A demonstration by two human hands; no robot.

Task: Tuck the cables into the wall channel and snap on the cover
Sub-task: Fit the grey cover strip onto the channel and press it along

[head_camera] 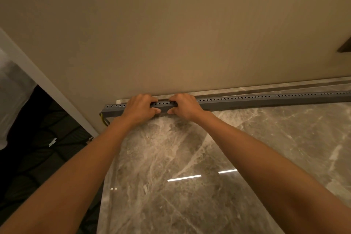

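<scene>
Wall channel [247,100]: a long grey perforated strip lying where the marble floor [190,148] meets the beige wall [171,34], running out to the right of my hands and ending a short way to the left of them. A row of small holes lines its upper face. My left hand [139,108] and right hand [187,106] sit side by side on it, close together but apart, a short bare stretch of channel showing between them. On each hand the fingers [152,99] curl over the top edge toward the wall while the thumb presses the front face, so both hands are clamped on the channel. Whether what I grip is the cover or the channel body, I cannot tell. Just left of my left hand, at the channel's open end, a yellow cable [104,120] loops out and down to the floor. Further left, a white door frame [47,85] borders a dark room.
</scene>
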